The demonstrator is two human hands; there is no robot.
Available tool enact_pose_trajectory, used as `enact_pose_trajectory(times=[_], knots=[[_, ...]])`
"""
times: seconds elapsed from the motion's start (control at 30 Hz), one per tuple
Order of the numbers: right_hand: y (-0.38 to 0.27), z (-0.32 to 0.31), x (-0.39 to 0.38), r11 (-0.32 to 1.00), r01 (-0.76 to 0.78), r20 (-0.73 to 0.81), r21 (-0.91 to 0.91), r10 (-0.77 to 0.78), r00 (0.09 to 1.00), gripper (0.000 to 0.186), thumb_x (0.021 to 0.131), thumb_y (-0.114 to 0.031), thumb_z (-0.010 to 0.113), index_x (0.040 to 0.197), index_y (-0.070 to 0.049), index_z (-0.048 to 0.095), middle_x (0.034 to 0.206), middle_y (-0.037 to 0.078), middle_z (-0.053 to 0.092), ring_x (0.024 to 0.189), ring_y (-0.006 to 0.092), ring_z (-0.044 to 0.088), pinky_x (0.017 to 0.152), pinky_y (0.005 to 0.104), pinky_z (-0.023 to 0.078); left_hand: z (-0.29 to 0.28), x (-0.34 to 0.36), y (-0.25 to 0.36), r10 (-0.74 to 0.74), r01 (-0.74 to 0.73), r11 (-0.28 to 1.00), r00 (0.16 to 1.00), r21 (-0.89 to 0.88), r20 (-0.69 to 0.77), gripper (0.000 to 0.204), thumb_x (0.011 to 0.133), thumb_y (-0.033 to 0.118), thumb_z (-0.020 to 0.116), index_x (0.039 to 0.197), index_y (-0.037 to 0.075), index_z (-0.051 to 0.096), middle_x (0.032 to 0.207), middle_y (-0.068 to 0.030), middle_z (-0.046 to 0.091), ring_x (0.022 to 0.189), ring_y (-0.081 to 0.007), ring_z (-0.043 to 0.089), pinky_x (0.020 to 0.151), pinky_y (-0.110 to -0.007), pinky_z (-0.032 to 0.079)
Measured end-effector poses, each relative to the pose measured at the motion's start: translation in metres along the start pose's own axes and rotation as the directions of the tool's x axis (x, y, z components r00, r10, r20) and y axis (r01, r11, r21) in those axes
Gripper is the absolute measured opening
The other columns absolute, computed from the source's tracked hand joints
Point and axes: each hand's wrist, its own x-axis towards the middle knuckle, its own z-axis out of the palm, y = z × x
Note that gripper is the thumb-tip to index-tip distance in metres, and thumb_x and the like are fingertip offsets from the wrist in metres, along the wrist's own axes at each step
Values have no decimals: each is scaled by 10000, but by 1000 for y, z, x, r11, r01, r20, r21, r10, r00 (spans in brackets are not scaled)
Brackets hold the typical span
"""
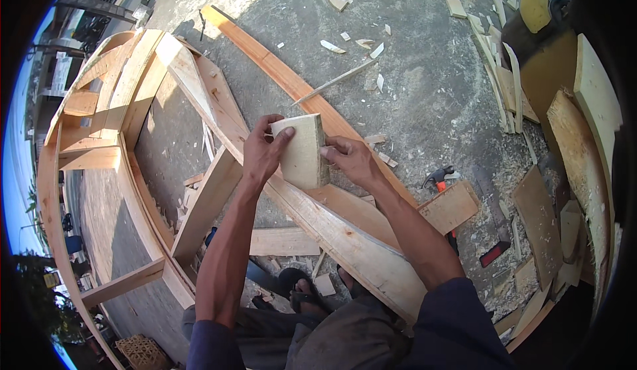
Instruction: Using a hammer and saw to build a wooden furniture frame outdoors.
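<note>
A pale, thick wooden block (pixel 300 151) is held up in front of me, over a curved wooden frame (pixel 358 241). My left hand (pixel 265 146) grips its upper left side, thumb on the face and fingers behind the top edge. Against the block's right edge, my right hand (pixel 352 161) pinches with thumb and forefinger. Below the block, the long beam of the frame runs diagonally past my knees, and a wooden crosspiece (pixel 209 197) joins it to the left.
A long reddish plank (pixel 279 68) lies on the concrete beyond the frame. At right are a hammer (pixel 438 178), a handsaw (pixel 494 250) and leaning boards (pixel 537 217). Offcuts (pixel 337 2) and shavings litter the ground. A woven basket (pixel 142 351) sits lower left.
</note>
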Motion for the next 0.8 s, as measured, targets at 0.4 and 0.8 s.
enact_pose_trajectory(times=[0.4,0.8], knots=[[-25,-40,-86,738,-283,30,613,336,941,666,1046,-236,568,1603,-10,279,1010,230,687,660,241,717,547,343,597,59,23,24,-267,293,955,919,-48,290,440,913,322,812,1120,-54,718,906,-121,727,768,-180,701,665,-324,553],[-26,-69,-113,973,160,44,-165,-155,987,1041,786,-327,892,1610,-38,327,1422,235,524,1263,342,574,1073,419,482,93,2,71,-367,379,915,643,137,673,490,1004,386,648,1220,-51,698,985,-147,752,820,-259,734,714,-347,572]])
